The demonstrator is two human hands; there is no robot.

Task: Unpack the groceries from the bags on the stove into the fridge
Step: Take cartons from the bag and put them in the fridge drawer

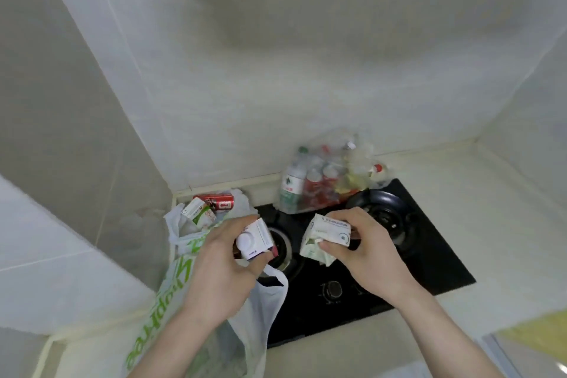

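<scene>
Large green letters run along the white plastic bag at the left edge of the stove, but they lie sideways and crumpled and give no sure word. The carton in the left hand, the carton in the right hand, the bottles in the clear bag at the stove's back edge and the red can all carry print too blurred to read.

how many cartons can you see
3: one carton in the left hand, one in the right hand, one in the white bag. More may be hidden.
</scene>
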